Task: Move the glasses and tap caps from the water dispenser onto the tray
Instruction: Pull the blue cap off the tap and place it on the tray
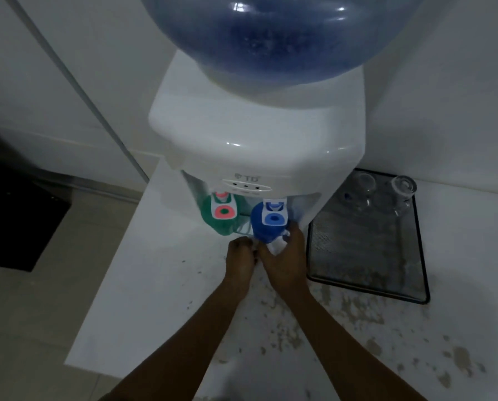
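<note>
Floor (25, 314): pale tiles at far left, below the counter edge; a dark block stands against the wall.
Counter (161, 285): white top, speckled with brown marks toward the right.
Water dispenser (256, 134): white body standing on the counter, three small dark dots on its front panel.
Bottle (276, 36): large, blue, translucent, seated on top of the dispenser.
Green cap (217, 218): fitted over the left tap, under the red-marked lever; no hand touches it.
Left hand (240, 257): curled into a loose fist just below the recess, fingertips touching something white; grip cannot be told.
Blue cap (263, 225): over the right tap, under the blue-marked lever; its lower end sits between the two hands.
Right hand (285, 260): fingers wrapped around the lower end of the blue cap, a white piece showing inside the grasp.
Tray (415, 256): dark mesh with black rim, flat on the counter just right of the dispenser.
Glasses (401, 188): clear, grouped at the far end of the tray; blur hides the exact count.
</note>
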`<state>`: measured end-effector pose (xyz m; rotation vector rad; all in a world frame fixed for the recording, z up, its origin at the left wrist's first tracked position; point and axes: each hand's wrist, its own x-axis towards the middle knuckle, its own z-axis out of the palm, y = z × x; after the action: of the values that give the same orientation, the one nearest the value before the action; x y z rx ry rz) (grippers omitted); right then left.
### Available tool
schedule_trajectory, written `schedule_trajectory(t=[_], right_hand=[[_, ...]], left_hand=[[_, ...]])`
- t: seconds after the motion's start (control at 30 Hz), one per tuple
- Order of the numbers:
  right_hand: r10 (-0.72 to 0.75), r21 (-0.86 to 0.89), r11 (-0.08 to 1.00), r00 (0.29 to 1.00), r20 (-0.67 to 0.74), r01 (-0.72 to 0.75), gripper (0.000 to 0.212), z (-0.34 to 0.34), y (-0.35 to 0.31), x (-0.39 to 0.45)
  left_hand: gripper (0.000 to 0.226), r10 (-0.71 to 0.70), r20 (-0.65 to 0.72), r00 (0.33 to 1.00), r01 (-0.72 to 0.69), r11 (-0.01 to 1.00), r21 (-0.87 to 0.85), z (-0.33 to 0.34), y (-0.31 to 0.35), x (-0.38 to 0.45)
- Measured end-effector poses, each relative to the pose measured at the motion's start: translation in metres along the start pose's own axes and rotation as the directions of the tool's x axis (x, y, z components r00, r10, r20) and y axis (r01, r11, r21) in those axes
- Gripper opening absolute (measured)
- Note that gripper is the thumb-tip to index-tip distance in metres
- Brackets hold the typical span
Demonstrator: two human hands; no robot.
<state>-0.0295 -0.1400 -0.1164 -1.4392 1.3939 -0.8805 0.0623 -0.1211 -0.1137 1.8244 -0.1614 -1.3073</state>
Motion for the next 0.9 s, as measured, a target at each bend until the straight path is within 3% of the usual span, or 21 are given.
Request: schedule_trajectory(t=[0.13,0.43,0.57,0.7,0.8,0.9], right_hand=[[-0.063,0.037,0.997,0.997,-0.032,0.065,0.061,0.009,-0.008,0.010],[-0.036,0.143,0.989,0.999,-0.031,0.040,0.054,0.008,-0.001,-0.011],[0.069,0.161,0.984,0.998,0.014,-0.070,0.055,0.005,0.006,-0.030],[0.124,0.135,0.983,0.992,0.010,-0.124,0.073,-0.020,0.007,-0.057],[0.205,0.253,0.945,0.978,0.046,-0.210,0.058,-0.040,0.011,-0.075],[0.335,0.430,0.857,0.941,-0.047,-0.283,0.035,-0.054,0.013,-0.077]], left_hand=[[0.033,-0.069,0.106,0.992,0.083,0.987,-0.139,0.003,0.010,0.001],[0.031,-0.029,0.288,0.957,0.121,0.943,-0.309,-0.008,-0.003,-0.003],[0.034,-0.071,0.341,0.937,0.188,0.928,-0.323,-0.009,-0.017,-0.013],[0.037,-0.095,0.355,0.930,0.221,0.916,-0.334,-0.004,-0.037,-0.031],[0.039,-0.161,0.340,0.927,0.289,0.883,-0.370,0.007,-0.044,-0.044],[0.032,-0.203,0.312,0.928,0.307,0.890,-0.335,0.024,-0.043,-0.051]])
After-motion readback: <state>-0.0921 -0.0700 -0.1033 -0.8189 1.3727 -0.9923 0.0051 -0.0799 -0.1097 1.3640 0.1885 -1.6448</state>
